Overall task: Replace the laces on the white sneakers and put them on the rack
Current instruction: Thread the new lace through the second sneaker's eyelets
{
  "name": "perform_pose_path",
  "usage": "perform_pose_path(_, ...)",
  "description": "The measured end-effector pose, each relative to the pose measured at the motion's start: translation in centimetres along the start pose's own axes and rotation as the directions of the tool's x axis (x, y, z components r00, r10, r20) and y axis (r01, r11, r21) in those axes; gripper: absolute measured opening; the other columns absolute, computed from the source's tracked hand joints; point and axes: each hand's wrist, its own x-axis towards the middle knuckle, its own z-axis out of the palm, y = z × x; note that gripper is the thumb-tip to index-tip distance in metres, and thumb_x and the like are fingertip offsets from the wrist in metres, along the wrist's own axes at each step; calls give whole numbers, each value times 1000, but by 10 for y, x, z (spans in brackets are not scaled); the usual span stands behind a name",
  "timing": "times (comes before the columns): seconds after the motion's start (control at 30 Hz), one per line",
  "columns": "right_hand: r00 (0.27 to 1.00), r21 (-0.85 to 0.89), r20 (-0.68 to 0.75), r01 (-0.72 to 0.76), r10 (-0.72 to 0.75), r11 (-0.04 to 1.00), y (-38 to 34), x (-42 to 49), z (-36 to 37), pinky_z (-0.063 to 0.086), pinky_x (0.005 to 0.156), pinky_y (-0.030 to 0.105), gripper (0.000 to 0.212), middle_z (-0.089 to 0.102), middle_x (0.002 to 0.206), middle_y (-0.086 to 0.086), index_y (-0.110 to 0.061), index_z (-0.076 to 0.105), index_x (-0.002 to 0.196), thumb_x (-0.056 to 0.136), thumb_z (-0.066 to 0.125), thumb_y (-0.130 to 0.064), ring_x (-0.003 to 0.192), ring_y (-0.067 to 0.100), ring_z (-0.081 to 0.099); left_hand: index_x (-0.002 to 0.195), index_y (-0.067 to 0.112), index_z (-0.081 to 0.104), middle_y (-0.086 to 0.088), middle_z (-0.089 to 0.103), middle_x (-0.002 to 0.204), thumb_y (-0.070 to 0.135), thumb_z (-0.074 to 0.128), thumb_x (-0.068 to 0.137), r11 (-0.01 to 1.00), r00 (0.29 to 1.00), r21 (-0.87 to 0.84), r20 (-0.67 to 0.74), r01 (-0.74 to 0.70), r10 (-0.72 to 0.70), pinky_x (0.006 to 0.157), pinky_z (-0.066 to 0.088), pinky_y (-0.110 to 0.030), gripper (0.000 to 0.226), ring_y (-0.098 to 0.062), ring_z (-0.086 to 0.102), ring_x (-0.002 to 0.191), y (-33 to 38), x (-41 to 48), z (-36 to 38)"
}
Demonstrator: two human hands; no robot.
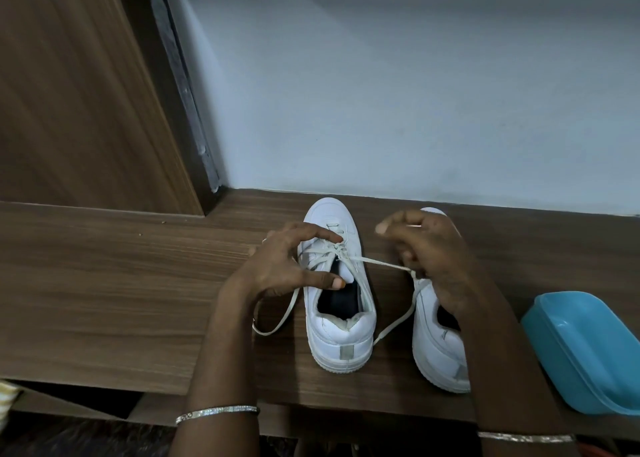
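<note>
Sitting on the wooden shelf [121,283] beside the second sneaker [436,345], the white sneaker [341,332] is being steadied by the spread left hand [277,266] while the right hand [433,255] is pinching its lace [381,262] taut.

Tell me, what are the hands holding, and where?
The right hand pinches the white lace partway along its right strand. The left hand rests fingertips on the sneaker; whether it grips cannot be told.

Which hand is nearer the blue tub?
Right. The right hand, pinching the lace, is just left of the blue tub; the left hand rests on the left sneaker, farther left.
</note>
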Motion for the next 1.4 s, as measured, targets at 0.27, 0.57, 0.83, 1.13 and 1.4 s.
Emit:
perform_pose_path(0.27, 991, -466, 131, 96, -38, 879, 14, 3, 9, 51, 71, 34, 8, 74, 73, -4, -25, 79, 77, 81, 83, -30, 71, 13, 66, 114, 53, 66, 17, 52, 133, 48, 93, 58, 1000, 1000, -13, -8, 21, -21, 111, 39, -36, 62, -4, 43, 130, 1, -1, -1)
perform_pose_path(0.57, 976, 381, 181, -184, 122, 906, 2, 6, 1, 11, 35, 18, 43, 59, 61, 8, -16, 56, 55, 97, 44, -17, 28, 5, 20, 113, 57, 65, 19, 51, 133, 64, 87, 51, 1000, 1000, -11, 1, 26, -26, 114, 37, -45, 67, -8, 42, 133, 2, -2, 0)
perform_pose_path(0.83, 977, 205, 118, -198, 176, 958, -3, 1, -15, 9, 38, 17, 46, 23, 48, -2, -23, 37, 51, 95, 51, -19, 34, 7, 12, 111, 56, 66, 21, 51, 130, 63, 86, 49, 998, 999, -45, -1, 38, -39, 112, 40, -45, 66, -7, 44, 131, 1, -1, 0)
perform_pose_path(1.13, 970, -264, 195, -91, 146, 960, 3, -5, 0, 35, 45, 18, 10, 58, 50, 0, -14, 75, 99, 90, 72, -18, 45, 8, 44, 109, 50, 69, 18, 53, 126, 46, 92, 61, 993, 998, -107, -14, 56, -57, 99, 44, -29, 54, -6, 48, 124, 5, -2, -1)
perform_pose_path(1.4, 992, -467, 108, 112, -69, 877, 11, 3, 14, 50, 79, 32, 8, 75, 75, -6, -28, 81, 77, 77, 86, -34, 83, 10, 68, 96, 21, 77, 1, 74, 90, 29, 82, 80, 964, 993, -239, -16, 112, -120, 91, 54, -38, 18, -9, 66, 82, -9, -6, -9)
